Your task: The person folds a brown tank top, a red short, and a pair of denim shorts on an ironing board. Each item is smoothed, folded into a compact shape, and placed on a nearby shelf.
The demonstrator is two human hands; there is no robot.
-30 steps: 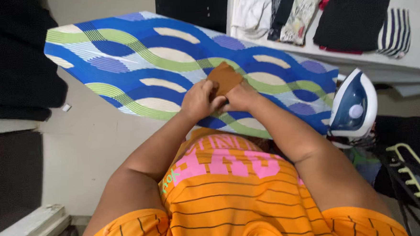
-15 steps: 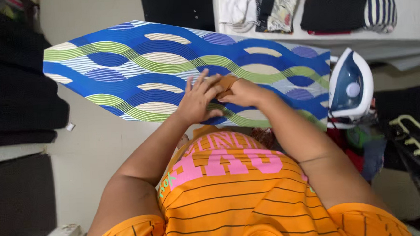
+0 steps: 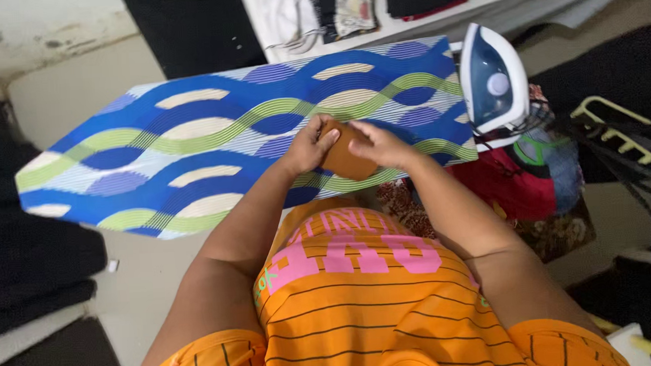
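A small folded brown cloth (image 3: pixel 346 158) is held between both hands just above the near edge of the ironing board (image 3: pixel 190 149), which has a blue, green and cream wave-pattern cover. My left hand (image 3: pixel 307 148) grips the cloth's left side with the thumb on top. On the cloth's right side sits my right hand (image 3: pixel 380 143), fingers curled over its upper edge. A blue and white steam iron (image 3: pixel 491 79) stands upright at the board's right end, apart from both hands.
Folded clothes (image 3: pixel 346 4) lie in a row on a white surface beyond the board. A heap of red and patterned garments (image 3: pixel 518 184) sits below the iron. A pale yellow rack (image 3: pixel 628 141) is at the right. Dark fabric (image 3: pixel 25 258) lies at the left.
The cloth has been folded smaller and lifted off the board between both hands. My left hand went from pressing flat to gripping. The view has swung, so board and iron sit further up and right.
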